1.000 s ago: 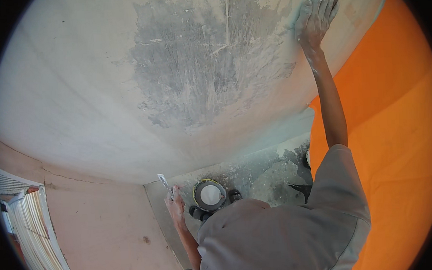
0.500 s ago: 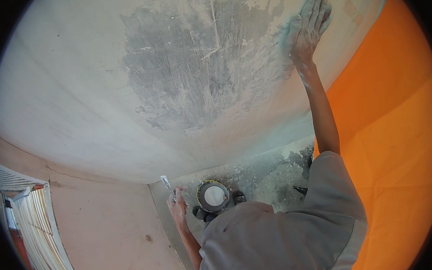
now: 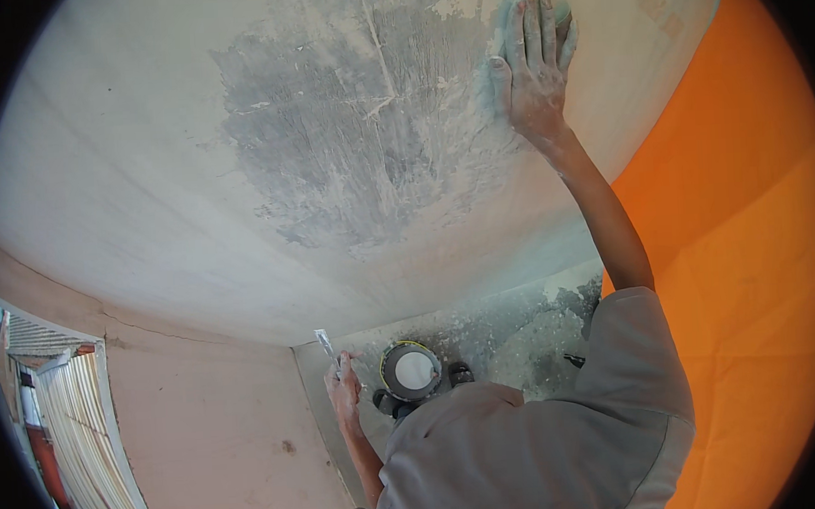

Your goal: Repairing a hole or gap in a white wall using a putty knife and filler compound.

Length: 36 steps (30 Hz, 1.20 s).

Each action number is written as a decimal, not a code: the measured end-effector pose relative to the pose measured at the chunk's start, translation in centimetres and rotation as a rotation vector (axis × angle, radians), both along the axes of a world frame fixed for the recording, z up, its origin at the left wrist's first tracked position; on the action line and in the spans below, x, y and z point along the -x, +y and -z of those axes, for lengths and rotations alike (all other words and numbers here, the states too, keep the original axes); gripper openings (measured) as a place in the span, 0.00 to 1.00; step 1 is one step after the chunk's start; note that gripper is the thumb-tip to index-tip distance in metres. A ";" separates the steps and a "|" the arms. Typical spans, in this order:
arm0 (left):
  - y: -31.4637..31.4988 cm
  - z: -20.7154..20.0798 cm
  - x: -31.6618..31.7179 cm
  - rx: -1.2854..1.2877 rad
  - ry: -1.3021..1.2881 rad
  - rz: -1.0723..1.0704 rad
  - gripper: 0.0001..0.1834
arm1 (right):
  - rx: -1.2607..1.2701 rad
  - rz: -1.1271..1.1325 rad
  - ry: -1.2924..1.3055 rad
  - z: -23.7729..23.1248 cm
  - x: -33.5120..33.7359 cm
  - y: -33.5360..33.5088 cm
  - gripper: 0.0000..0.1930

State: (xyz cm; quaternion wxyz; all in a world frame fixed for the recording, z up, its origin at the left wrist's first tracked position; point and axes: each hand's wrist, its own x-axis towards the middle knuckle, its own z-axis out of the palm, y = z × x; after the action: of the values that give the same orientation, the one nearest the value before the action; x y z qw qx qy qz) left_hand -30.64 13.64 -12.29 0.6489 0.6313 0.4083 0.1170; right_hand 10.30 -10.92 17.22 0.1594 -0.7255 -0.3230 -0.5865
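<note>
My right hand (image 3: 537,91) is raised to the upper right of a pale wall (image 3: 145,176), its fingers stretched over a small dark pad (image 3: 562,12) pressed to the surface. Only the pad's edge shows beside the fingertips; its exact kind is hidden. White dust coats the hand. Left of it spreads a rough grey patch (image 3: 327,120) with scraped, flaky edges. Low down, my left hand (image 3: 344,393) is closed around a putty knife (image 3: 325,342), whose metal blade points up, apart from the wall.
A dark bucket (image 3: 389,373) with whitish material inside stands on the white-spattered floor (image 3: 513,341) by my feet. An orange sheet (image 3: 729,238) hangs along the right. A pinkish side wall (image 3: 213,421) is at left, with an opening (image 3: 75,410) beyond it.
My right hand has moved left along the wall with the pad, toward the grey patch. The view has shifted slightly; my left hand still holds the putty knife.
</note>
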 end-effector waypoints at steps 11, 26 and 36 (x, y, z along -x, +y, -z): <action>-1.2 -0.6 1.2 -0.061 0.067 0.057 0.20 | 0.002 0.005 -0.128 -7.2 -0.9 -2.6 0.29; 0.5 0.8 3.8 -0.034 0.114 -0.039 0.19 | 0.441 -0.039 -0.033 2.2 2.9 4.9 0.39; 3.6 1.2 4.6 -0.005 0.118 -0.029 0.16 | 0.158 -0.032 -0.150 -11.2 4.0 11.9 0.46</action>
State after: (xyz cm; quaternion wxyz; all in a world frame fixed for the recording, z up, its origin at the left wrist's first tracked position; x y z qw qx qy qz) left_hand -35.29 17.23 -13.51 0.6206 0.6326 0.4545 0.0899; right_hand 6.35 0.99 28.40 0.0867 -0.6847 -0.3908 -0.6091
